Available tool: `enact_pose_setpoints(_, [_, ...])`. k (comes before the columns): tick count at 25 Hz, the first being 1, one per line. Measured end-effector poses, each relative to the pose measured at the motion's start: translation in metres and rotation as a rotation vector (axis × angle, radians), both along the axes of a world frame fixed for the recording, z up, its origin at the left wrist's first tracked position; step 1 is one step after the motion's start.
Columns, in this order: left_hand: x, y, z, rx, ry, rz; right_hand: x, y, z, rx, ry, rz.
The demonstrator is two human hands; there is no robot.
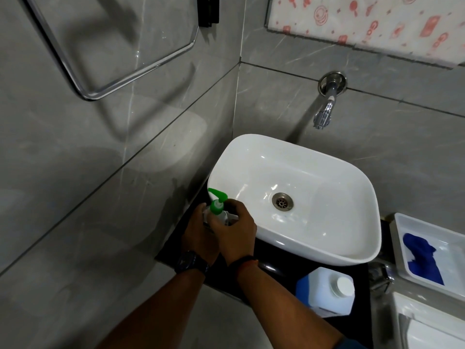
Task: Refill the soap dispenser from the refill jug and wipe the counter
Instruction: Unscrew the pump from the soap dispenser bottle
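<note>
A clear soap dispenser point(218, 209) with a green pump head stands on the black counter point(274, 253) left of the white basin. My left hand point(198, 235) wraps the bottle's body from the left. My right hand point(235, 230) grips it from the right, fingers just below the green collar. Most of the bottle is hidden by the two hands. The white refill jug point(324, 290) with a white cap and blue liquid stands at the counter's front edge, right of my right forearm. A blue cloth point(421, 258) lies in a white tray point(400, 238) at the right.
The white basin point(302, 157) with a metal drain fills the counter's middle. A chrome tap point(324, 114) juts from the grey tiled wall above it. A chrome towel rail point(113, 79) hangs on the left wall. Part of a white fixture point(427, 323) shows at bottom right.
</note>
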State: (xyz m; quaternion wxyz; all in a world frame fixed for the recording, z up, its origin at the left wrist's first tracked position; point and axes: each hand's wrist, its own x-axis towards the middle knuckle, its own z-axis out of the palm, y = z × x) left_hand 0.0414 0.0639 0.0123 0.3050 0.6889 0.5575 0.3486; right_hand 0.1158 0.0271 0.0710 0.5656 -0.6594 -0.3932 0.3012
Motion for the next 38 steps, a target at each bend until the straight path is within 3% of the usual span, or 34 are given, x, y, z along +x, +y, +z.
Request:
enact_pose_setpoints(4, [-0.003, -0.009, 0.011, -0.042, -0.037, 0.165, 0.002, 0.002, 0.008, 0.061, -0.017, -0.034])
enact_pose_setpoints(9, [-0.003, -0.012, 0.018, -0.062, -0.136, 0.236, 0.006, 0.008, 0.045, 0.36, -0.046, -0.112])
enact_pose_setpoints(12, [-0.006, -0.012, 0.019, -0.029, -0.121, 0.281, 0.015, 0.011, 0.068, 0.558, -0.152, -0.157])
enact_pose_setpoints(15, [-0.014, -0.01, 0.015, -0.027, -0.09, 0.317, 0.029, 0.009, 0.067, 0.615, -0.244, -0.146])
enact_pose_setpoints(17, [-0.02, -0.009, 0.007, -0.035, -0.096, 0.315, 0.036, 0.004, 0.052, 0.516, -0.252, -0.081])
enact_pose_setpoints(22, [-0.035, -0.007, -0.013, -0.05, -0.137, 0.316, 0.046, -0.019, -0.014, -0.009, -0.428, 0.158])
enact_pose_setpoints(26, [-0.031, -0.008, -0.028, -0.031, -0.176, 0.344, 0.056, -0.025, -0.054, -0.318, -0.488, 0.284])
enact_pose_setpoints(33, [-0.033, -0.009, -0.045, 0.009, -0.151, 0.318, 0.047, -0.024, -0.093, -0.469, -0.793, 0.444])
enact_pose_setpoints(38, [-0.034, -0.01, -0.039, 0.081, -0.088, 0.289, 0.041, -0.022, -0.103, -0.514, -0.826, 0.419])
